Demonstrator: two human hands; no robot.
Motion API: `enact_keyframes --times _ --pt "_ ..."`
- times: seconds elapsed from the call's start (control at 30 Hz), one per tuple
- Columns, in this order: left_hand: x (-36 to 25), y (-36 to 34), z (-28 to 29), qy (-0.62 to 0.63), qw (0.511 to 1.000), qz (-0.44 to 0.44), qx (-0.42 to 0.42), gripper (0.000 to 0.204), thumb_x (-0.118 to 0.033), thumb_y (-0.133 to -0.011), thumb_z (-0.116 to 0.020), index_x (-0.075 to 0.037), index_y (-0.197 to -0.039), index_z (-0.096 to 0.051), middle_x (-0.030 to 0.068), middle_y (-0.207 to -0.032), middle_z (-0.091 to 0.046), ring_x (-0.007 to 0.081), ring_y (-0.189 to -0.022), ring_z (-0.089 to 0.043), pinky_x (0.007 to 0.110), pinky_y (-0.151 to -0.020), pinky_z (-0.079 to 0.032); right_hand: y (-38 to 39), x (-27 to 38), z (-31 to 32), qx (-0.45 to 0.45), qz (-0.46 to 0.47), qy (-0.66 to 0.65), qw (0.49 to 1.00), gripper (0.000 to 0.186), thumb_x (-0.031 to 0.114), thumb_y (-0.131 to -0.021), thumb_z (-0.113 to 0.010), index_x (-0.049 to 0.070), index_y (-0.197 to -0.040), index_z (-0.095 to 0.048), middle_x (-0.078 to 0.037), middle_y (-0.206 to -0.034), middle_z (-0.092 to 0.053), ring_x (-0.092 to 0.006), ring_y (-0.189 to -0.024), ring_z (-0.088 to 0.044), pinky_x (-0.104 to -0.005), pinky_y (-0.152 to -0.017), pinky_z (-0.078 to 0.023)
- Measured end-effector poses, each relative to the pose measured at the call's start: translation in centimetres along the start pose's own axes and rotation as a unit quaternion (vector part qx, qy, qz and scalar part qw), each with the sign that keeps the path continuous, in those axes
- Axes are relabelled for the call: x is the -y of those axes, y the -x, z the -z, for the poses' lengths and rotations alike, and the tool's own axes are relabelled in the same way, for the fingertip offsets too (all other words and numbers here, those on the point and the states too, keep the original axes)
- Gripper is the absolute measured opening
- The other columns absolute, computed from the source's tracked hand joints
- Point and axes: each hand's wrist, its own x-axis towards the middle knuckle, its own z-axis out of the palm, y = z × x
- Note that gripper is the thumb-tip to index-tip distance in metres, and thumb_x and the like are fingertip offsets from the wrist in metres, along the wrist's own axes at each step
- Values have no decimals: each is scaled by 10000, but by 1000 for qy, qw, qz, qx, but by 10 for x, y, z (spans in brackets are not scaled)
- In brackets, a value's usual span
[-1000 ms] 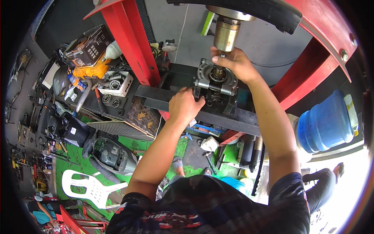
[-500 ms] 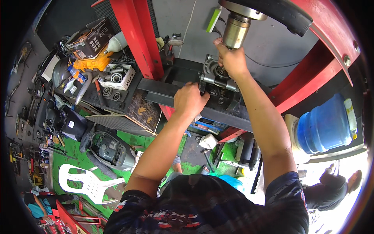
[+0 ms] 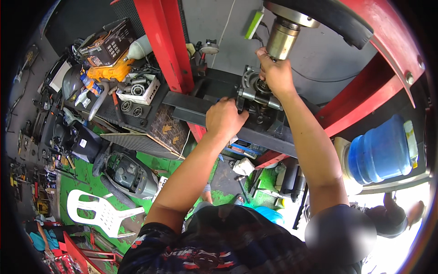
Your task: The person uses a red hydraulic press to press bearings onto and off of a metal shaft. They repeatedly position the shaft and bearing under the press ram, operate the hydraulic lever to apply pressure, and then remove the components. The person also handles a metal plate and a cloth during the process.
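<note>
The steel ram (image 3: pixel 283 40) of a red-framed press points down over a dark metal fixture with a shiny steel crossbar (image 3: pixel 260 98). My right hand (image 3: pixel 276 75) is just under the ram's lower end, fingers closed. What it grips is mostly hidden by the hand. A round metal part (image 3: pixel 263 86) sits below those fingers, at the fixture's centre. My left hand (image 3: pixel 223 118) is wrapped about the left side of the fixture, its thumb against a dark end block (image 3: pixel 240 99). Both rest over the black press bed (image 3: pixel 269 139).
Red press posts (image 3: pixel 166 45) stand on both sides. At left, a workbench holds a hammer (image 3: pixel 115 102), bearings (image 3: pixel 132 109) and a white box of parts (image 3: pixel 145 93). A blue water jug (image 3: pixel 378 148) stands at right. A white chair (image 3: pixel 98 212) and scooter (image 3: pixel 130 173) are behind.
The whole view has shifted slightly, so the press and bench appear a little to the right and lower. Both hands keep their places on the press work.
</note>
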Motion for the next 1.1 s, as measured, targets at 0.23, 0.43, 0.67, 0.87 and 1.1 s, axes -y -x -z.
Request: enact_keyframes --times 0.23,0.43,0.67,0.87,1.1 --pt "-2 4 5 -26 1000 11 4 421 -403 -800 -795 -14 -955 -755 199 -998 -726 411 -881 -733 510 -793 -588 -1 -2 9 41 18 15 999 202 179 -985 -712 -6 -1050 -666 22 -652 -502 -98 -551 -471 -297 -562 -444" --pt "3 22 18 -9 1000 18 23 635 -508 -770 -792 2 -1148 -757 231 -1070 -739 411 -1011 -720 480 -895 -567 13 15 48 116 24 131 984 637 349 -935 -729 -58 -1400 -574 -150 -1269 -665 -233 -1230 -584 -362 -1125 -383" --pt "44 38 41 117 992 37 -12 725 -523 -803 -768 43 -1254 -715 257 -1011 -759 366 -981 -750 417 -893 -565 78 54 111 100 98 261 955 635 248 -974 -674 -71 -1491 -487 -243 -1497 -553 -316 -1442 -496 -406 -1203 -371" --pt "54 36 53 213 974 39 -59 697 -441 -804 -818 61 -1273 -699 133 -737 -697 179 -693 -689 315 -704 -534 163 79 129 56 104 257 959 518 110 -998 -647 -64 -1468 -514 -211 -1443 -609 -277 -1396 -550 -391 -1178 -402" --pt "43 6 82 591 797 96 85 353 -126 -927 -594 3 -1251 -646 91 -988 -693 177 -823 -683 312 -754 -570 267 82 208 -79 18 245 966 349 123 -1020 -630 -64 -1315 -638 -167 -1207 -729 -227 -1158 -682 -354 -1038 -496"
